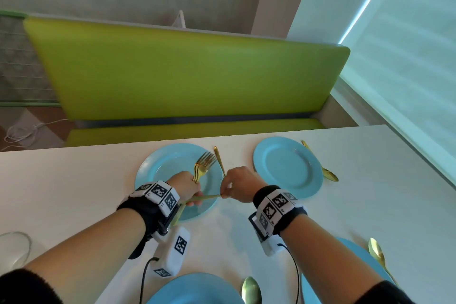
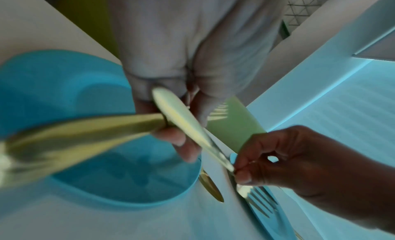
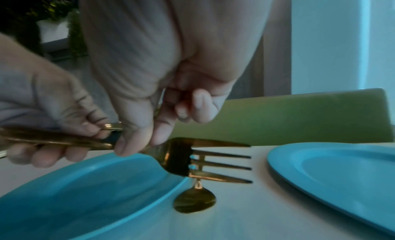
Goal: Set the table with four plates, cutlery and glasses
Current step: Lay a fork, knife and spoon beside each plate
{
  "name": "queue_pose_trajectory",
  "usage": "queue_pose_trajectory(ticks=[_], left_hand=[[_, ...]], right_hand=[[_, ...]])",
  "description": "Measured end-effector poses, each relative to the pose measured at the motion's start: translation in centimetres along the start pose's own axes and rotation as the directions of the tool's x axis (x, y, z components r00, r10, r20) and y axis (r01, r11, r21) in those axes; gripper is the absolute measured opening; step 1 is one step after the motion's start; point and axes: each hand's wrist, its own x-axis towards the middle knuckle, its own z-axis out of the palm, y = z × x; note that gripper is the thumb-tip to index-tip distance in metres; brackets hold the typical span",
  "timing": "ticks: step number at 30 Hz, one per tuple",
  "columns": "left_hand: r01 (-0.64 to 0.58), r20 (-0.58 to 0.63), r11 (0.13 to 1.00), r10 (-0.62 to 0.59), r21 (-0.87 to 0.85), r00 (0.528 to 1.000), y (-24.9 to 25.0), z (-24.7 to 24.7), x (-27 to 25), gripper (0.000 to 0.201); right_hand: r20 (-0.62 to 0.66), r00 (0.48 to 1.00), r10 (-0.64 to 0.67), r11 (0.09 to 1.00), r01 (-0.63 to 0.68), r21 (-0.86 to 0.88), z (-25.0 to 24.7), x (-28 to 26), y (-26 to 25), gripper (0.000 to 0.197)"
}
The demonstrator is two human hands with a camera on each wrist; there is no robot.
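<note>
On the white bench point(image 1: 74, 175), the left hand point(image 1: 186, 186) clenches a bundle of gold forks point(image 1: 203, 168) over a blue plate point(image 1: 160, 168). The right hand point(image 1: 240, 185) pinches one fork's point(image 3: 205, 160) neck beside the plate, above a spoon point(image 3: 194, 201).

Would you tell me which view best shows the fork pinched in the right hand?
The right wrist view: the fork fills it, tines sharp, by the right hand. The left wrist view catches blurred tines; the head view shows hardly any of it.

Black fabric wristbands point(image 1: 138, 215) carry white blocks with black square-patterned markers point(image 1: 276, 205); black cables point(image 1: 294, 269) trail back; black sleeve cuffs point(image 1: 27, 287).
</note>
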Motion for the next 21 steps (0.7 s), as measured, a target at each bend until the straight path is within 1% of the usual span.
queue_pose_trajectory(ticks=[3,4,6,7,8,10,13,18,21], left_hand=[[-0.009,-0.191,0.999,0.001,-0.038,0.982,-0.6,-1.2,1.1,0.023],[-0.009,-0.239,0.999,-0.003,-0.051,0.971,-0.7,-1.7,1.4,0.022],[0.005,-0.299,0.998,-0.022,-0.056,0.954,-0.9,-2.8,1.8,0.013],[0.012,-0.313,0.998,-0.029,-0.057,0.949,-1.0,-3.1,1.9,0.010],[0.009,-0.315,0.997,-0.032,-0.075,0.949,-1.0,-3.4,2.0,0.012],[-0.008,-0.310,0.992,-0.030,-0.123,0.950,-0.8,-3.6,2.2,0.022],[-0.029,-0.297,0.984,-0.024,-0.173,0.954,-0.8,-3.6,2.4,0.026],[-0.028,-0.305,0.978,-0.037,-0.206,0.952,-1.5,-3.1,3.0,0.026],[-0.029,-0.304,0.976,-0.039,-0.217,0.952,-1.6,-2.8,3.2,0.027]], right_hand=[[-0.031,0.985,0.167,0.981,-0.163,0.104,-0.4,0.3,2.5,0.013],[-0.048,0.973,0.224,0.965,-0.215,0.151,-0.6,0.4,3.3,0.012],[-0.085,0.938,0.335,0.921,-0.308,0.239,-0.7,0.8,4.9,0.011],[-0.096,0.917,0.386,0.898,-0.350,0.269,-0.7,1.0,5.6,0.012],[-0.100,0.896,0.432,0.877,-0.391,0.278,-0.6,1.2,6.2,0.013],[-0.089,0.854,0.512,0.840,-0.477,0.257,-0.3,1.9,7.2,0.020],[-0.060,0.807,0.588,0.786,-0.552,0.280,0.7,3.1,7.8,0.027],[-0.126,0.780,0.613,0.779,-0.568,0.266,2.2,4.7,7.3,0.026],[-0.104,0.759,0.643,0.747,-0.590,0.306,2.7,5.5,7.4,0.021]])
